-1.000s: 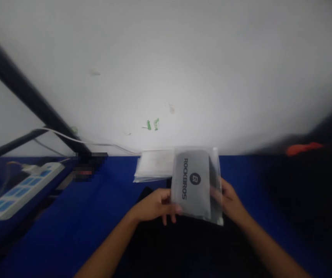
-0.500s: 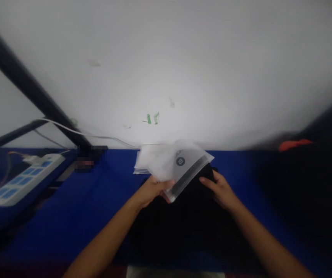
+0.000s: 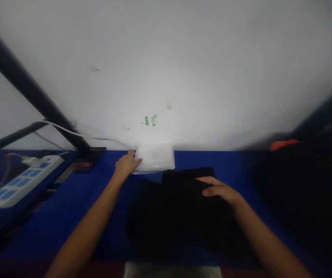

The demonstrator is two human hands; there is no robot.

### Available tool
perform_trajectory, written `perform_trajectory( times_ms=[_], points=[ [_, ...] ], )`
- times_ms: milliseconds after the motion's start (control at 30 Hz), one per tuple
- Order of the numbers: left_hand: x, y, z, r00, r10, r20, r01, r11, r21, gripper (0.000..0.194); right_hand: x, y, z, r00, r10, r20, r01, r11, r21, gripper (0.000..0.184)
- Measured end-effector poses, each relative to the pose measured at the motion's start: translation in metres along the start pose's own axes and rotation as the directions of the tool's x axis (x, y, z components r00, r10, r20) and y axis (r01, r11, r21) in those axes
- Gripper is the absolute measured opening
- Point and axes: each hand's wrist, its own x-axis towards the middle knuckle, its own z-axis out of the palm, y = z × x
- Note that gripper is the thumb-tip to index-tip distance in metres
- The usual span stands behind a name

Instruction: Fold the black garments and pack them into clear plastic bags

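Note:
A stack of white plastic bags (image 3: pixel 155 156) lies at the back of the blue table, against the wall. My left hand (image 3: pixel 126 165) grips the stack's left edge, thumb on top and fingers curled at the side. Nearer to me is a black cloth item (image 3: pixel 180 216), spread in a dark heap whose folds are hard to make out. Over its upper right part rests my right hand (image 3: pixel 219 190), its thumb and fingers apart and touching the fabric.
A white power strip with blue sockets (image 3: pixel 23 181) lies at the left, with a white cable (image 3: pixel 96 138) running along the wall. A dark frame post (image 3: pixel 32 85) slants down beside it. Dark material with an orange patch (image 3: pixel 284 144) fills the right side.
My left hand has moved left and away, to the stack's edge. The printed face of the bag it held no longer shows. My right hand has shifted slightly down over the black cloth.

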Motion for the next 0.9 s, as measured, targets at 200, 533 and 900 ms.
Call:
perform_trajectory(
  times_ms=[200, 533, 900],
  points=[
    [-0.060, 0.035, 0.015, 0.919, 0.393, 0.019, -0.393, 0.919, 0.019, 0.042, 0.001, 0.000, 0.003, 0.998, 0.004, 0.062, -0.007, 0.999, 0.038, 0.041],
    [-0.124, 0.077, 0.052, 0.611, 0.422, 0.670, -0.113, 0.884, -0.453, 0.037, 0.010, -0.014, -0.029, 0.989, 0.019, 0.146, 0.038, 0.924, -0.380, 0.026],
    [-0.178, 0.144, 0.087, 0.487, 0.761, 0.429, -0.862, 0.497, 0.097, 0.061, 0.020, -0.009, -0.038, 0.993, -0.092, 0.076, 0.118, 0.853, -0.509, 0.025]
  ],
)
